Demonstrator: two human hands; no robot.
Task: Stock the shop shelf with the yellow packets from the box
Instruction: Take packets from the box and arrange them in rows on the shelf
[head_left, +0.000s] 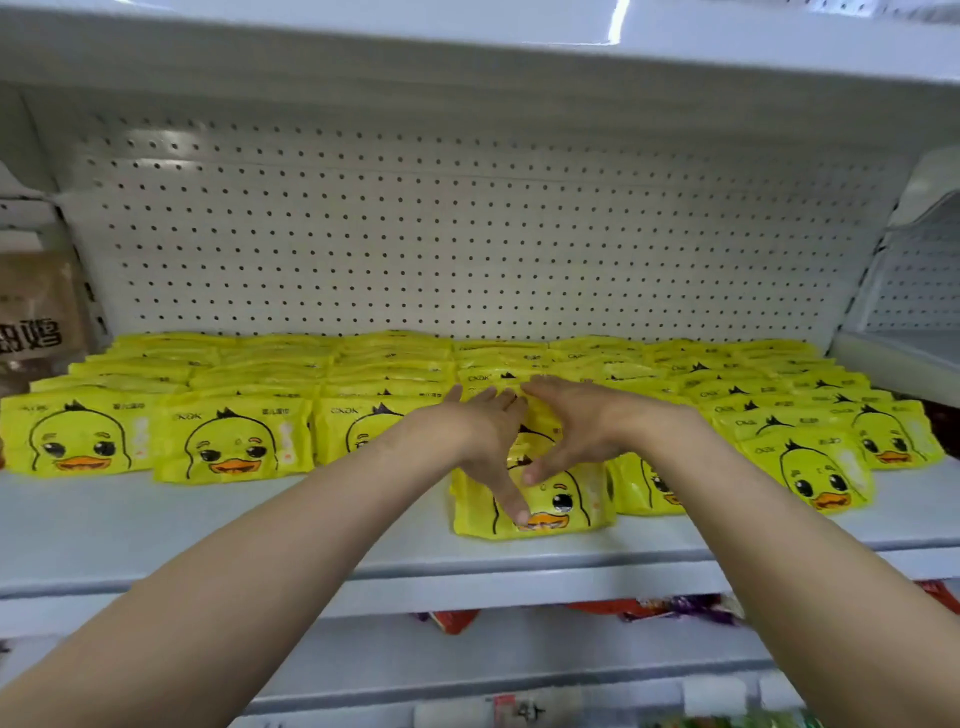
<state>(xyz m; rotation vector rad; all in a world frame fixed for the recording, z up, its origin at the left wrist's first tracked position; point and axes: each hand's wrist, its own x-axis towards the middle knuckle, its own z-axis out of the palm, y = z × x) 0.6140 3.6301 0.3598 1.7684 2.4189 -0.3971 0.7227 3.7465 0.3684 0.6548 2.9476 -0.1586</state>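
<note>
Both bare arms stretched over the white metal shop shelf, reaching into the middle row of glossy yellow plastic packets printed with a cartoon duck face. Left hand laid flat on top of that row, fingers straight and together, thumb running down the face of the front packet to the orange beak. Right hand mirroring it from the other side — fingers straight across the packet tops, thumb angled down to meet the left thumb. No clamping here, just open palms pressing on the stack. Front packet of this row standing nearer the shelf's front edge than its neighbours. More yellow packets in rows from the left edge to the right edge, filling back to the white perforated back panel. Brown packaging with dark lettering beyond the left end. Red and purple wrappers on the tier below — blurred.
</note>
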